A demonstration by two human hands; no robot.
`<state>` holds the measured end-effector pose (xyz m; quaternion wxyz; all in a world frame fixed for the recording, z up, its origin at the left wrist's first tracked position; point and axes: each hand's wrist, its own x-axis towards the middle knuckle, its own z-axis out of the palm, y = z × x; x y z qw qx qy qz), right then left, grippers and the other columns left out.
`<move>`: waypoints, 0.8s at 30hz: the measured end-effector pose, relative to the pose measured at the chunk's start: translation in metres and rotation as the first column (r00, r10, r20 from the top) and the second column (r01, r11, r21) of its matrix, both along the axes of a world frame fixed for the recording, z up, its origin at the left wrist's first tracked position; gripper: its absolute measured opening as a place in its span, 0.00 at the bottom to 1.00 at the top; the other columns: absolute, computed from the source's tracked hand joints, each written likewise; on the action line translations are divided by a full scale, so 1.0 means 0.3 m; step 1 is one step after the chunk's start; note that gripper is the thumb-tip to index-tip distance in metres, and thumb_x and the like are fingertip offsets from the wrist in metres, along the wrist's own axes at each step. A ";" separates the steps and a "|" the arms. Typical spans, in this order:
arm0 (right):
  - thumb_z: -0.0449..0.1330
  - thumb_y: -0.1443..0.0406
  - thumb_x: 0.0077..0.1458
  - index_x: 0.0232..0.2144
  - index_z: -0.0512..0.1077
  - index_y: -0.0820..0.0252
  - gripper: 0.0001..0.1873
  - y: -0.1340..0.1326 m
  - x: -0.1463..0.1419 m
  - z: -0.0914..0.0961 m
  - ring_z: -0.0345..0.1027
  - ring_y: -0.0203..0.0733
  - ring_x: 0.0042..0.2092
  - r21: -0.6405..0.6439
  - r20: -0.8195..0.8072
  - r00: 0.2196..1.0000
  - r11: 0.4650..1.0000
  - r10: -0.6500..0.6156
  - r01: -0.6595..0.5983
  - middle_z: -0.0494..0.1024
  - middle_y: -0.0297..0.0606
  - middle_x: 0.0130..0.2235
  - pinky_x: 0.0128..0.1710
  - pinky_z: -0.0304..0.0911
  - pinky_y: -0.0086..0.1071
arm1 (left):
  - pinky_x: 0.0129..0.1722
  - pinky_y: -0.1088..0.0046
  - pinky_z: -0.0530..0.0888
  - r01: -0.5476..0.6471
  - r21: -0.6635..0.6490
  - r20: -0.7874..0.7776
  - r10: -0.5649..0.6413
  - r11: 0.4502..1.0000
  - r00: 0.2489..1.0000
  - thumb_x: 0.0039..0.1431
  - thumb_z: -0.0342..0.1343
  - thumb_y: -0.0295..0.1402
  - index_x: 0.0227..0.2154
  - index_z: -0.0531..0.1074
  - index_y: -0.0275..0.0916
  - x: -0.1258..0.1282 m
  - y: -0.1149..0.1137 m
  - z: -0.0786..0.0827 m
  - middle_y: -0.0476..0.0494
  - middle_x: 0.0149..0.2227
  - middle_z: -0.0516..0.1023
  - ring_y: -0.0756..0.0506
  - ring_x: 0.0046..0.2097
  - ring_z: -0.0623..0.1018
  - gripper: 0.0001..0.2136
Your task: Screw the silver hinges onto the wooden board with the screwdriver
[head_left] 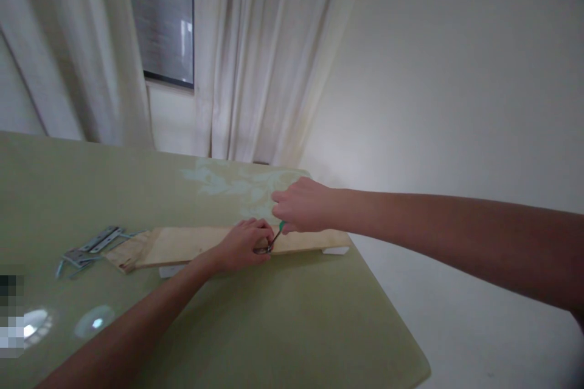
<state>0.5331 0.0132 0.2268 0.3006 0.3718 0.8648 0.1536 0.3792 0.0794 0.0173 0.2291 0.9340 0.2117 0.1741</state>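
A long pale wooden board (182, 244) lies on the table, raised on white blocks. My left hand (244, 246) is closed at the board's near edge, its thumb and fingers around a small dark metal piece (261, 250) that they partly hide. My right hand (305, 205) is closed around the green handle of a screwdriver (281, 228). The thin shaft slants down to the left and ends at the metal piece by my left fingers. Its tip is too small to make out.
Metal hinges (106, 239) and several bolts (59, 268) lie left of the board, near a smaller wooden piece (125, 252). White blocks (336, 250) show under the board. The green table (292, 328) has a rounded right corner. Curtains (255, 61) and a wall stand behind.
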 end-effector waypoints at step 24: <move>0.65 0.48 0.66 0.42 0.81 0.63 0.22 0.011 0.044 -0.031 0.80 0.48 0.36 -0.093 0.063 0.975 0.972 -0.212 0.217 0.85 0.47 0.37 0.33 0.61 0.35 | 0.53 0.64 0.67 0.024 0.034 0.032 -0.026 0.999 0.999 0.58 0.66 0.31 0.39 0.78 0.44 -0.002 -0.002 -0.021 0.46 0.50 0.80 0.40 0.52 0.77 0.06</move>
